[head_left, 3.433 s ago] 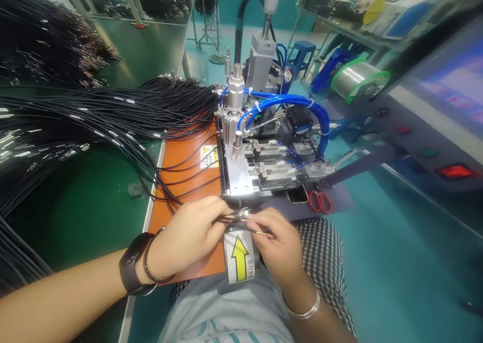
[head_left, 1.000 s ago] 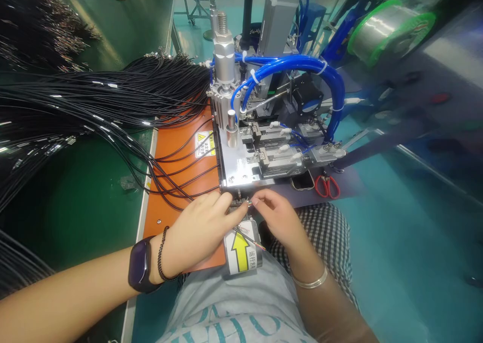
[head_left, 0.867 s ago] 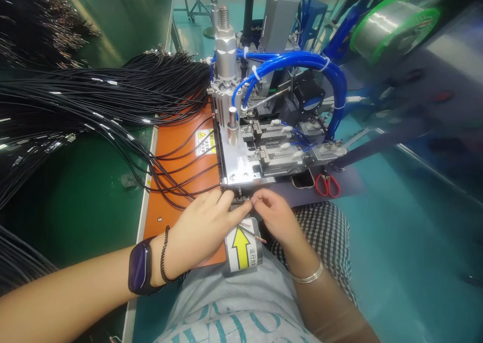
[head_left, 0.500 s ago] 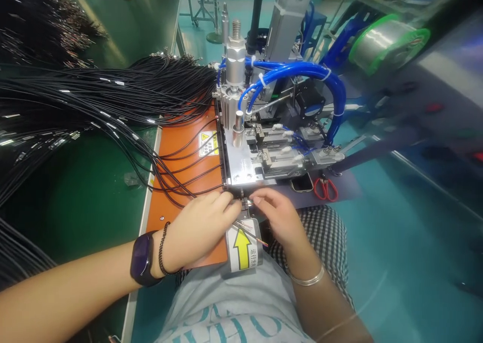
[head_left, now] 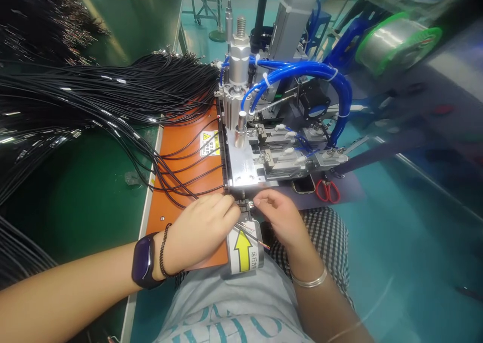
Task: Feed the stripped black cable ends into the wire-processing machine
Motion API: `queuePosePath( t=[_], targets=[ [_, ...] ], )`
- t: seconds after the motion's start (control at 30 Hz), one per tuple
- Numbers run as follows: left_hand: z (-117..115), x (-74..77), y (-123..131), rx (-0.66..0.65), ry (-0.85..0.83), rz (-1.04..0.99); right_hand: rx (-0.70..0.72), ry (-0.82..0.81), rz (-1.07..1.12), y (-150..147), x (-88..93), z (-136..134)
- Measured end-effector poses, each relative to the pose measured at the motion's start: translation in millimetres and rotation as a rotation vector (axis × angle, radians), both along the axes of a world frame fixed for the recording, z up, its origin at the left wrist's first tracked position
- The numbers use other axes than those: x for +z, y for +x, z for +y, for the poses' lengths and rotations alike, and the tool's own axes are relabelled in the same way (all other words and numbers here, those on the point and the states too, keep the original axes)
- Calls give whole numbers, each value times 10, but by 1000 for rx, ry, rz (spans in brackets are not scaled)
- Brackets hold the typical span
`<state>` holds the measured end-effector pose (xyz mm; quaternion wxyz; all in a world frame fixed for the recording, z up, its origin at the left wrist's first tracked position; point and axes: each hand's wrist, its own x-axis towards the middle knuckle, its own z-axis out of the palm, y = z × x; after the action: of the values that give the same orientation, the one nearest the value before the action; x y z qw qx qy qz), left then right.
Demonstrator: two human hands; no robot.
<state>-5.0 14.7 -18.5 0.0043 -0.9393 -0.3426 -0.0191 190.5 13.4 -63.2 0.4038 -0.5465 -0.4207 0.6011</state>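
My left hand (head_left: pixel 209 222) is closed over black cables above the front end of the orange board (head_left: pixel 188 177). Thin cables with stripped, coloured wire ends (head_left: pixel 253 234) stick out from under its fingers. My right hand (head_left: pixel 281 215) is pinched at the small metal fixture (head_left: pixel 246 204) on the machine's front edge; whatever is between thumb and forefinger is too small to make out. Both hands are close together there, just in front of the silver press plate (head_left: pixel 243 168). Below them hangs a white label with a yellow arrow (head_left: pixel 243 252).
A thick bundle of black cables (head_left: pixel 151 89) runs in from the left over the board. Blue air hoses (head_left: pixel 302 69) arch above the machine. Red-handled scissors (head_left: pixel 327 191) and a phone (head_left: pixel 304 184) lie at the right. A green-rimmed spool (head_left: pixel 398 44) stands behind.
The view has shifted slightly, so the machine appears a little further right. Both hands keep nearly the same place and grip at the fixture.
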Motion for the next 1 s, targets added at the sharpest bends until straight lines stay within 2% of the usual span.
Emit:
queuePosePath(
  t=[0.23, 0.4, 0.47, 0.57, 0.63, 0.8, 1.0],
  targets=[
    [-85, 132, 21, 27, 48, 97, 23, -63, -31, -15, -23, 23],
    [-182, 203, 55, 69, 46, 156, 55, 120, -159, 108, 60, -75],
    [-190, 209, 61, 92, 14, 142, 210, 286, -247, 169, 163, -137],
    [-176, 210, 57, 114, -45, 128, 548, 588, -314, 217, 337, -201],
    [-163, 212, 51, 123, -75, 121, 664, 698, -333, 220, 417, -212],
    [-141, 221, 50, 141, -98, 107, 622, 715, -326, 209, 441, -202],
    [-116, 202, 48, 159, -112, 98, 446, 667, -428, 163, 374, -231]
  ],
)
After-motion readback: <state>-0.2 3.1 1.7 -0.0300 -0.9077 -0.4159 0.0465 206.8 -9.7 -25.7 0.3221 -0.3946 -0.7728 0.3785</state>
